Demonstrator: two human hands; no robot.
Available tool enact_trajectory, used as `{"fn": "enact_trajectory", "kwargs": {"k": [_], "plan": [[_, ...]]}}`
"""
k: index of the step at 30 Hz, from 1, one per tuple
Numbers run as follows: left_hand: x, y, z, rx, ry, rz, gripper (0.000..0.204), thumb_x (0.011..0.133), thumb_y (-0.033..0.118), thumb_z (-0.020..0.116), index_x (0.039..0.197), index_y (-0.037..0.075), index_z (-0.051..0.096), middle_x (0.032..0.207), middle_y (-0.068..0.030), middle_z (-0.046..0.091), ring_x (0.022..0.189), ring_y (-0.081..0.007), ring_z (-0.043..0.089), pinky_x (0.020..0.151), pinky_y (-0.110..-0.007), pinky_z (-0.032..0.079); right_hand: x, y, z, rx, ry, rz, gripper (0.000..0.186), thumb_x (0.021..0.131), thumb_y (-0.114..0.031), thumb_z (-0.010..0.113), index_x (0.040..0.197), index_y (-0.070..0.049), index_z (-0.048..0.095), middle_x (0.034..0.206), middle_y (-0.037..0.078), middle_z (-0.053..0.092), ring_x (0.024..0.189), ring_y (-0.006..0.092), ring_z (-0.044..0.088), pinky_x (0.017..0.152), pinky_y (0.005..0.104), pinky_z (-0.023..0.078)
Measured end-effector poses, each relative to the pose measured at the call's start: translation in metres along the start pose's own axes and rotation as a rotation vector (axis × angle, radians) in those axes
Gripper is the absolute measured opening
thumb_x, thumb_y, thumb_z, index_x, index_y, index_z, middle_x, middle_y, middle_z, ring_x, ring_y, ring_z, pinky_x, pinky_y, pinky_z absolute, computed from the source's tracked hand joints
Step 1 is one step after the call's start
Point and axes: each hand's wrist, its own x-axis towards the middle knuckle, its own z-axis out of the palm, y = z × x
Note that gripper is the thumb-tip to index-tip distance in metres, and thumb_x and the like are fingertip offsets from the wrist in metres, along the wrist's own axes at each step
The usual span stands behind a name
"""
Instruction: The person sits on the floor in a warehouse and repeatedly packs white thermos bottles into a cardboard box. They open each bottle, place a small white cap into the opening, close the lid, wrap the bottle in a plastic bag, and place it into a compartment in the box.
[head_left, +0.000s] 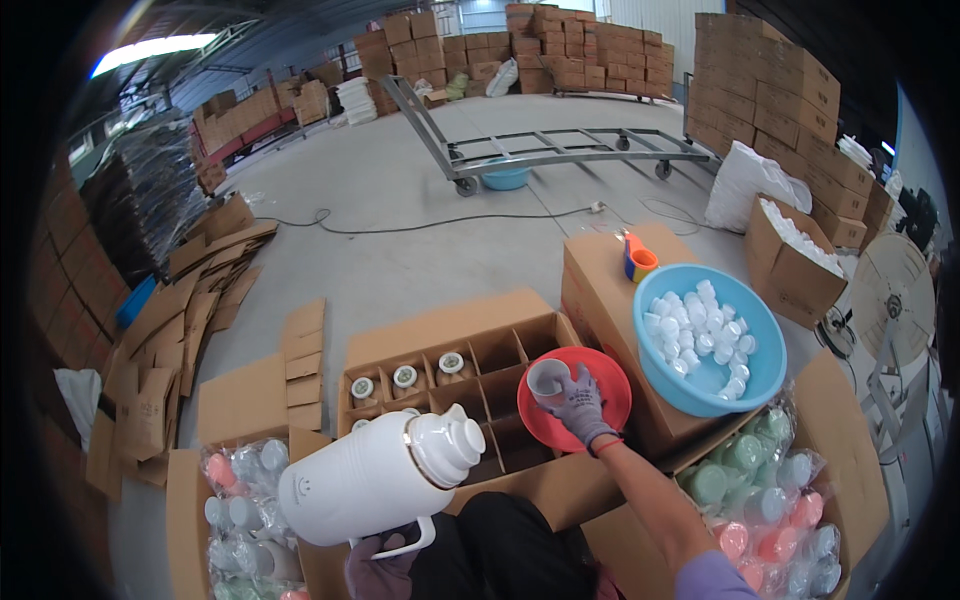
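Note:
A white thermos jug (360, 475) lies tilted across my lap, its spout end up to the right. My left hand (380, 570), in a grey glove, is closed at its handle (415, 540); part of the hand is hidden behind the jug. My right hand (580, 405), also gloved, grips a pale grey cup (546, 378) over a red basin (618, 395). The basin rests at the right end of an open divided carton (400, 345). Several capped bottles or flasks (405, 377) stand in its left cells; other visible cells look dark inside.
On a carton at the right sit a blue basin (770, 370) of small white caps and an orange-and-blue scoop (640, 260). Open boxes of plastic-wrapped coloured cups (742, 455) flank me. Flattened cardboard (155, 370), a metal trolley (560, 150) and a floor cable (400, 229) lie beyond.

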Motion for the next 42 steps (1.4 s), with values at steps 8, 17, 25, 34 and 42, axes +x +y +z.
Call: {"fn": "enact_trajectory", "kwargs": {"k": [8, 17, 25, 34, 42], "plan": [[-0.006, 0.003, -0.004, 0.113, 0.088, 0.042, 0.030, 0.097, 0.008, 0.055, 0.125, -0.001, 0.057, 0.116, -0.0173, 0.068, 0.097, -0.0293, 0.072, 0.080, -0.042, 0.065, -0.034, -0.064, -0.110, 0.228, 0.114, -0.805, 0.065, 0.069, -0.028, 0.084, 0.127, -0.014, 0.059, 0.123, 0.018, 0.053, 0.115, 0.0350, 0.055, 0.106, 0.0551, 0.038], [-0.022, -0.009, 0.031, 0.349, 0.049, 0.050, 0.036, 0.083, 0.003, 0.061, 0.120, 0.003, 0.061, 0.111, -0.0161, 0.069, 0.098, -0.0328, 0.071, 0.084, -0.048, 0.062, -0.098, -0.112, -0.146, 1.385, -0.034, -0.342, 0.049, 0.083, -0.011, 0.070, 0.129, 0.000, 0.055, 0.123, 0.015, 0.059, 0.117, 0.0255, 0.054, 0.107, 0.0435, 0.042], [-0.048, 0.052, 0.061, 1.110, -0.189, 0.840, 0.020, 0.082, 0.009, 0.066, 0.102, 0.005, 0.068, 0.109, -0.0139, 0.067, 0.100, -0.0328, 0.065, 0.093, -0.050, 0.051, -0.064, -0.112, -0.142, 1.655, -1.282, 0.336, 0.050, 0.100, -0.049, 0.050, 0.114, -0.003, 0.064, 0.105, 0.011, 0.068, 0.093, 0.0177, 0.069, 0.085, 0.0337, 0.057], [-0.122, 0.011, -0.026, 1.872, -0.969, 1.048, 0.047, 0.074, 0.009, 0.063, 0.121, 0.003, 0.063, 0.118, -0.0151, 0.065, 0.108, -0.0369, 0.064, 0.096, -0.054, 0.053, -0.057, -0.178, -0.184, 0.700, -1.322, -0.573, 0.052, 0.094, -0.048, 0.060, 0.122, -0.005, 0.064, 0.117, 0.008, 0.066, 0.108, 0.0209, 0.062, 0.094, 0.0336, 0.049], [-0.137, 0.082, -0.100, 1.866, -0.570, 0.678, 0.047, 0.080, 0.005, 0.071, 0.126, 0.003, 0.059, 0.121, -0.0172, 0.061, 0.112, -0.0399, 0.061, 0.097, -0.049, 0.051, -0.084, -0.189, -0.187, 0.633, -1.274, -0.554, 0.052, 0.094, -0.041, 0.064, 0.127, -0.001, 0.061, 0.122, 0.010, 0.064, 0.116, 0.0177, 0.058, 0.102, 0.0333, 0.045]]}}
